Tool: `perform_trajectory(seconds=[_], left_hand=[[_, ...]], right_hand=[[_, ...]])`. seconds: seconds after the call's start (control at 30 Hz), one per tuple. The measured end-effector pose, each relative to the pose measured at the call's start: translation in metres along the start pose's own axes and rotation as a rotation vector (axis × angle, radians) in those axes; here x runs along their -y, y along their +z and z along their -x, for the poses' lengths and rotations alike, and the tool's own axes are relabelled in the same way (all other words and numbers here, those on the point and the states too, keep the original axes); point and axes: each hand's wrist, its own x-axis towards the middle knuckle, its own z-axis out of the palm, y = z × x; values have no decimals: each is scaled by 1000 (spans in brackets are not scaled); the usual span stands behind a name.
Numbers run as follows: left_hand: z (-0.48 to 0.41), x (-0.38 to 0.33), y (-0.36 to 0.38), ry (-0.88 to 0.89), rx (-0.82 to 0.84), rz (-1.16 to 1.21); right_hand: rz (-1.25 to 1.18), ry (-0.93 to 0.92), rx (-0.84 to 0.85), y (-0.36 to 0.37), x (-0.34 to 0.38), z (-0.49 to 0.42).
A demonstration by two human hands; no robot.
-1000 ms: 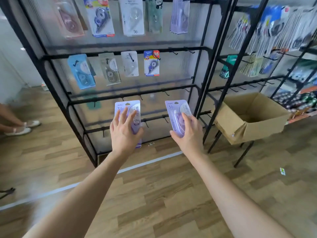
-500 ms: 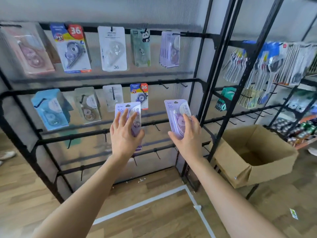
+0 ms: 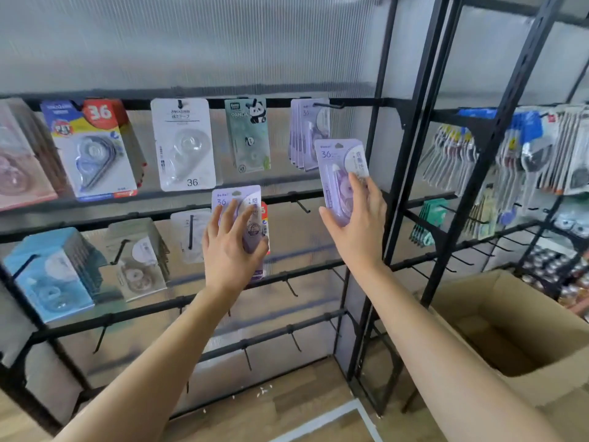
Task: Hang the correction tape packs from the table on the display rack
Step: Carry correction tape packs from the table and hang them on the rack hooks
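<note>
1. Left hand (image 3: 234, 247) grasps a purple correction tape pack (image 3: 237, 199). Its fingers spread over the pack's front and the thumb hooks the right edge.
2. This pack is upright in front of the second rail of the display rack (image 3: 376, 186), near the rail's middle. It covers most of a red-edged pack (image 3: 264, 218) hanging behind it.
3. Right hand (image 3: 357, 224) grasps a second purple pack (image 3: 339, 157) from below, thumb on the left edge and fingers on the clear blister.
4. That pack tilts slightly and sits near the right end of the top rail. Its top is just below a black hook (image 3: 328, 105).
5. A stack of matching purple packs (image 3: 302, 135) hangs on that hook, partly behind the held pack.
6. Further left along the top rail hang a panda pack (image 3: 248, 135), a white pack (image 3: 183, 145) and a blue-and-red pack (image 3: 92, 148).
7. Light blue packs (image 3: 47, 272) hang at the left end of the second rail.
8. An open cardboard box (image 3: 510, 346) stands to the right of the rack's right-hand upright.
</note>
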Motion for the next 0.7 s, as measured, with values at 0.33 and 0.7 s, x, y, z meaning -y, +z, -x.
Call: perform_trajectory(seconds=[0.33,0.7], left_hand=[[-63,-8,8,-1,-80,-28],[-87,-12,18,-2,-151,-75]], right_hand=[[-59,7,-59,33,-14,-69],[-49,-5,-42,61,-45,-87]])
